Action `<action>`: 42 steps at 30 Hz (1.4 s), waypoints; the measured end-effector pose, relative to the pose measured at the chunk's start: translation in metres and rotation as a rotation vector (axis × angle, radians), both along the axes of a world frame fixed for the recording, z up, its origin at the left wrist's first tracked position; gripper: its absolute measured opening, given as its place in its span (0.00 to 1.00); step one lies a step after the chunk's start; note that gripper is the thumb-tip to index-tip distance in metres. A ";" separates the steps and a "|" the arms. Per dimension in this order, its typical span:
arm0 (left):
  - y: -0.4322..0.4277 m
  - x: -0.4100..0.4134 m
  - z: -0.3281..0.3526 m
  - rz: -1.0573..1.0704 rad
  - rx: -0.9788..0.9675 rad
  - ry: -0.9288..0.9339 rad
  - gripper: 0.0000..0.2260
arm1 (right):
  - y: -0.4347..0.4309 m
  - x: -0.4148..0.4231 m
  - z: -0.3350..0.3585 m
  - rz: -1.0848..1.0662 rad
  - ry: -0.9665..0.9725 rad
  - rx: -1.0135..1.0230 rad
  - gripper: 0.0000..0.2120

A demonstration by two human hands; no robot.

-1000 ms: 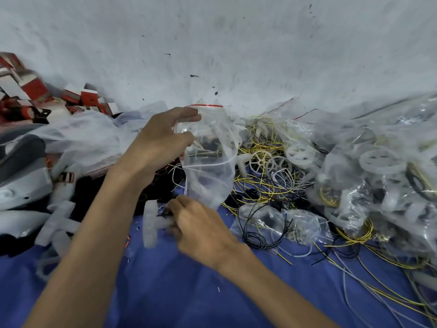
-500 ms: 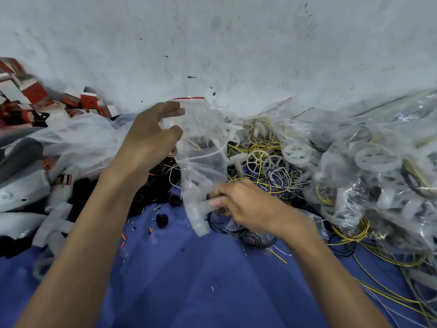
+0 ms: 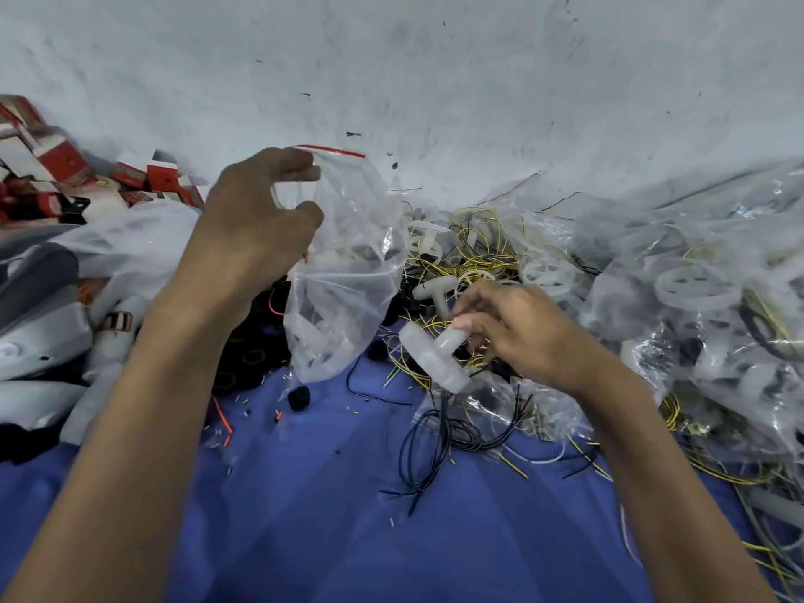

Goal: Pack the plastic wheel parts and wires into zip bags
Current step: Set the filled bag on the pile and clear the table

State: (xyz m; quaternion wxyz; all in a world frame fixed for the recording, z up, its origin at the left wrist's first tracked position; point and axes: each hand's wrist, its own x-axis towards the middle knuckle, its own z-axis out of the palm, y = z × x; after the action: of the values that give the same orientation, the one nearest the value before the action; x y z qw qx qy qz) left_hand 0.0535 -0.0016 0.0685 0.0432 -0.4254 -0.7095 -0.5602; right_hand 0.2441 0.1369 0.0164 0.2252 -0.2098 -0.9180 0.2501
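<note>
My left hand [image 3: 256, 219] holds up a clear zip bag [image 3: 348, 272] with a red strip along its mouth, fingers and thumb hooked at the open top. Some white plastic pieces lie in the bag's bottom. To its right, my right hand [image 3: 517, 332] pinches the stem of a white plastic wheel part [image 3: 435, 356], which hangs just above the blue cloth. Another white T-shaped part [image 3: 437, 289] lies behind it among yellow wires [image 3: 474, 237]. A loose bundle of black wires [image 3: 439, 437] lies below my right hand.
Packed clear bags of wheels and wires [image 3: 696, 298] pile up at the right. White bags and moulded pieces [image 3: 48, 332] lie at the left, red and white boxes [image 3: 56, 167] behind them. A grey wall stands at the back. Blue cloth [image 3: 326, 515] covers the near surface.
My right hand has moved from below the bag out to its right and now holds a white wheel part. The left hand has kept the bag up, shifting slightly.
</note>
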 end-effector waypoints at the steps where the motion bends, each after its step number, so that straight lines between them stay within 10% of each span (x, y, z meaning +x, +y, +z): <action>1: -0.002 0.001 0.002 0.014 -0.020 0.025 0.20 | 0.001 0.003 0.002 0.008 0.052 -0.036 0.07; 10: -0.027 0.009 0.020 0.085 -0.273 0.228 0.22 | -0.007 0.021 0.028 -0.027 0.439 -0.145 0.12; 15: -0.018 0.026 0.012 -0.112 -0.535 0.376 0.25 | -0.022 0.021 0.045 0.041 0.882 -0.684 0.05; 22: -0.001 0.044 -0.002 -0.299 -0.603 0.426 0.19 | -0.052 0.007 0.050 0.266 0.817 -1.065 0.13; 36: -0.011 0.038 0.011 -0.554 -0.490 0.050 0.33 | -0.047 -0.008 0.029 0.020 0.529 -0.420 0.06; 42: -0.020 0.032 0.014 -0.621 -0.528 0.052 0.32 | -0.042 -0.003 0.024 -0.198 0.183 0.315 0.14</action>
State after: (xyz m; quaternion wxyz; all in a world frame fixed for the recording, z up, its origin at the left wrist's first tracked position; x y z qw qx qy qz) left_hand 0.0852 -0.0213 0.0830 -0.2206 -0.6298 -0.6655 -0.3345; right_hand 0.2415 0.0948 0.0404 0.3613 -0.2378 -0.8963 0.0982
